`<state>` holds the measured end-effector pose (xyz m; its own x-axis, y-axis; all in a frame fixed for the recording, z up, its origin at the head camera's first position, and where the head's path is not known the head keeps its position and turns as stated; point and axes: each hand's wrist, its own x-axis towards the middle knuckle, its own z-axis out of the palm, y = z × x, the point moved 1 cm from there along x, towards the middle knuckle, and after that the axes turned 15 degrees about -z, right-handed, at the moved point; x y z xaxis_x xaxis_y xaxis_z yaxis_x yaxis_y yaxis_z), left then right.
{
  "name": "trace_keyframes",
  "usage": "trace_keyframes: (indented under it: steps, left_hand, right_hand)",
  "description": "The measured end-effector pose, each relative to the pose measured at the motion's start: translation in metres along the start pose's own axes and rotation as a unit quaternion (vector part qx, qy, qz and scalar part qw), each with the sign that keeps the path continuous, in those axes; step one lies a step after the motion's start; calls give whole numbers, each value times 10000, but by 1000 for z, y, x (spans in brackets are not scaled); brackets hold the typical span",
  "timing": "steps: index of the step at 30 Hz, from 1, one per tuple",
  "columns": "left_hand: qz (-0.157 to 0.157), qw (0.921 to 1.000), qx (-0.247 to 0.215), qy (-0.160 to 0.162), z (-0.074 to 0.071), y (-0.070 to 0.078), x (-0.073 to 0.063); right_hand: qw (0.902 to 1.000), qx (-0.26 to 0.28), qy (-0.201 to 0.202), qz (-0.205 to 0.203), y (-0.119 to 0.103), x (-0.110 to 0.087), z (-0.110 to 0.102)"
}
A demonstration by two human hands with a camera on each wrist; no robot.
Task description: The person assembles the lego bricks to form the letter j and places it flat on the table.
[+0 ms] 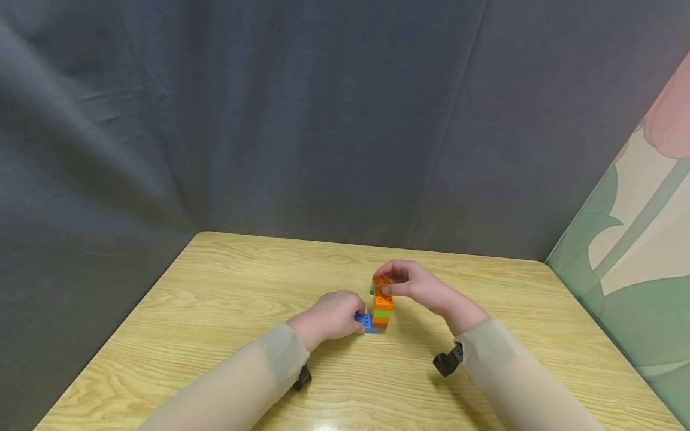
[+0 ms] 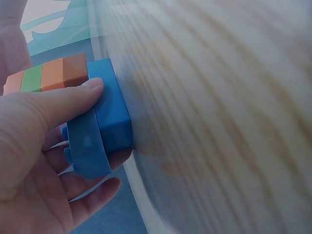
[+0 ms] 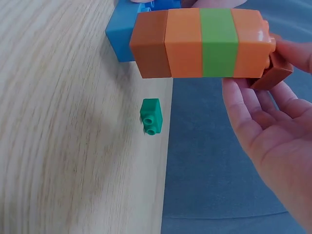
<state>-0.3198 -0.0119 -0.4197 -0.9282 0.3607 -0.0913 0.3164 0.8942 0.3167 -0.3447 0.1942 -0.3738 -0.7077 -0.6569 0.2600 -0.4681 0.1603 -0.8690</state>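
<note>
My left hand (image 1: 335, 314) grips the blue bricks (image 2: 112, 112) low on the table; its thumb lies along their side in the left wrist view. One blue brick sits on another, forming a base. From that base rises a stack of bricks (image 3: 185, 44): brown at the bottom, then orange, light green and orange. At the top my right hand (image 1: 414, 286) pinches a reddish-brown brick (image 3: 274, 73) between thumb and fingers. It sits tilted against the studs of the upper orange brick, partly hidden behind the stack in the right wrist view.
A small dark green brick (image 3: 151, 117) lies loose on the wooden table (image 1: 226, 287), just behind the stack. A dark curtain (image 1: 323, 120) hangs along the far edge. At right stands a flower-patterned panel (image 1: 636, 251).
</note>
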Motion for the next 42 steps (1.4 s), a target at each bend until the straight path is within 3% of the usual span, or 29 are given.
trace_keyframes:
  steps: [32, 42]
  left_hand:
    - [-9, 10000, 60, 78, 1, 0, -1]
    - [48, 10000, 5, 64, 3, -1, 1]
  right_hand:
    - [9984, -222, 385, -346, -7, -21, 14]
    - [9964, -594, 460, -398, -10, -23, 17]
